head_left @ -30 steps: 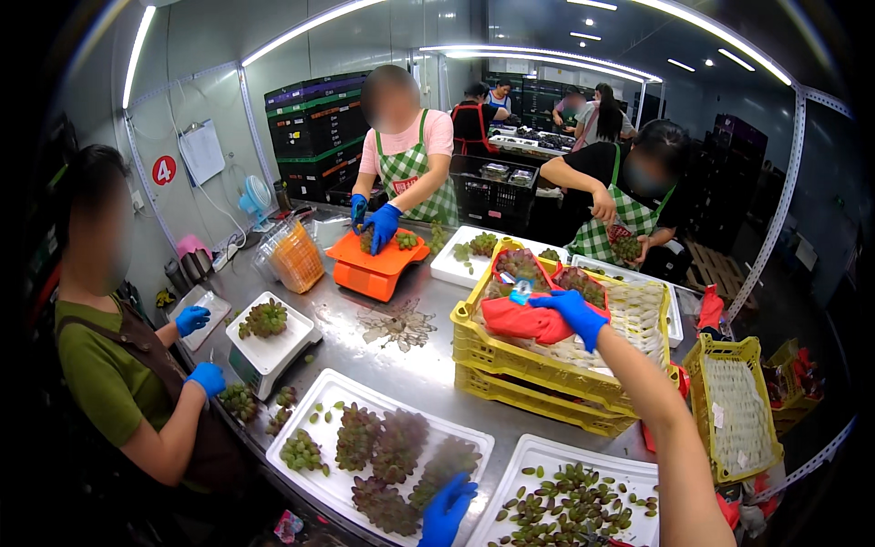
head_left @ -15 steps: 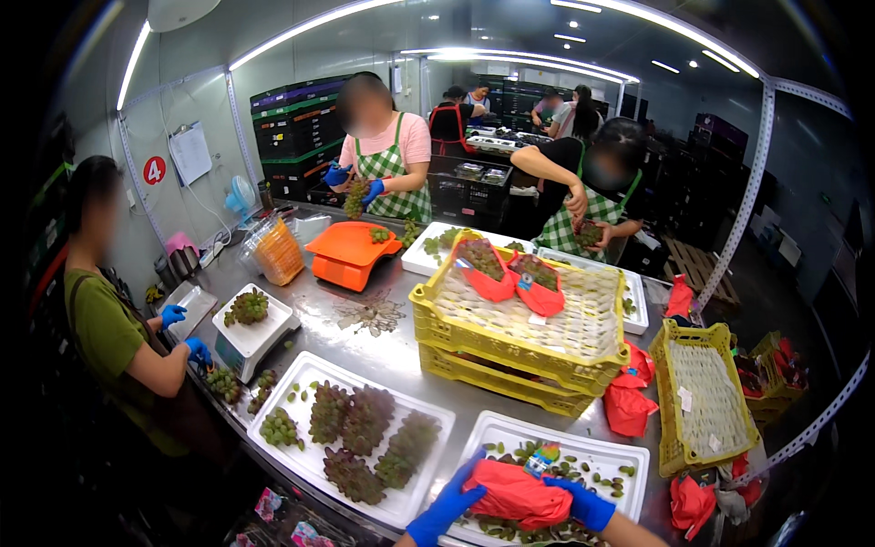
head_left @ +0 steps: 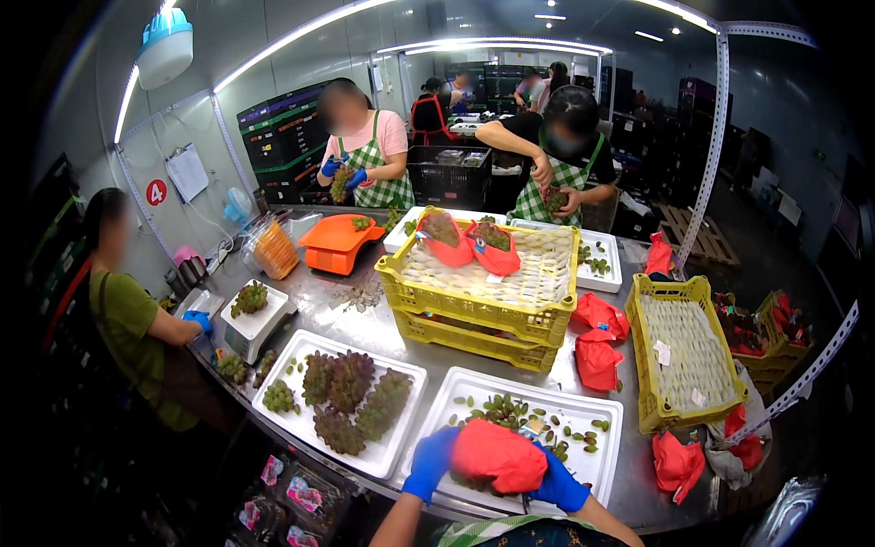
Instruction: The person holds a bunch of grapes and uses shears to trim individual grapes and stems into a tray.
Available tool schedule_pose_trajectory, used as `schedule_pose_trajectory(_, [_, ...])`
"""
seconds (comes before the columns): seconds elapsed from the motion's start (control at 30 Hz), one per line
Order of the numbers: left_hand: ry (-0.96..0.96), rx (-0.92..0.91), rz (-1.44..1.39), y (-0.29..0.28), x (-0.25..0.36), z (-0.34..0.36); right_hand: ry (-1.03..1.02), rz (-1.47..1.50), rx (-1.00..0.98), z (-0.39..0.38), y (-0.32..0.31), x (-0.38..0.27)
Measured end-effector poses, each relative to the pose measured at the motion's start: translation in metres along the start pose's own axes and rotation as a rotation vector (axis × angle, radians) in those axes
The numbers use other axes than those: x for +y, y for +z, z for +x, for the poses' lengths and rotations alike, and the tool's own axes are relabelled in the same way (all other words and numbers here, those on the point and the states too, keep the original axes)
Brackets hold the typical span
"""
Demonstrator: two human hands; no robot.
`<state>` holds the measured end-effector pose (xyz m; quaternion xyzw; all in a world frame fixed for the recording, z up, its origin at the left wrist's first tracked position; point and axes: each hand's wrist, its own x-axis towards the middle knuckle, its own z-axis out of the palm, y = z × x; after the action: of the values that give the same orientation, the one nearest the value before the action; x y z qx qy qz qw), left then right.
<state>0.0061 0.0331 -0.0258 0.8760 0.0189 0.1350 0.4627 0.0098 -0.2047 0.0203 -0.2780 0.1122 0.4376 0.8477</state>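
Observation:
My left hand [head_left: 432, 460] and my right hand [head_left: 553, 479], both in blue gloves, grip opposite sides of a red bag [head_left: 492, 451], whose contents are hidden. The bag is held over a white tray [head_left: 597, 406] of loose green and dark grapes, with a small label showing behind it. To the left, a second white tray [head_left: 301, 433] holds several bunches of green and dark purple grapes. Farther back, two red bags of grapes [head_left: 492, 248] lie on padding in the upper of two stacked yellow crates [head_left: 474, 333].
Co-workers stand left [head_left: 137, 328] and across the steel table [head_left: 319, 319], two handling bunches. Scales [head_left: 337, 237], plastic containers [head_left: 272, 251], another yellow crate [head_left: 691, 356] and red bags [head_left: 597, 351] surround the trays. Metal posts [head_left: 706, 155] rise right; dark packed boxes lie below left.
One second ago my right hand was at the stacked crates on a red bag; it has brought one down to the tray, where both hands now hold it. The view has shifted.

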Motion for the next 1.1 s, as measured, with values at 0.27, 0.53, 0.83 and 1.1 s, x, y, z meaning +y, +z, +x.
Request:
schedule_pose_trajectory(0.27, [-0.019, -0.123, -0.562, 0.007, 0.077, -0.003, -0.055, 0.145, -0.059, 0.001, -0.037, 0.000])
schedule_pose_trajectory(0.53, [0.022, -0.502, -0.524, 0.033, 0.116, -0.018, -0.308, -0.093, 0.132, -0.038, 0.006, 0.011])
schedule_pose_trajectory(0.83, [0.107, -0.437, -0.578, 0.053, 0.130, -0.016, -1.006, -1.114, 0.791, -0.035, -0.010, -0.028])
schedule_pose_trajectory(1.1, [-0.268, -0.179, -0.708, 0.023, 0.049, -0.035, -1.579, -1.245, 1.241, -0.036, -0.024, -0.141])
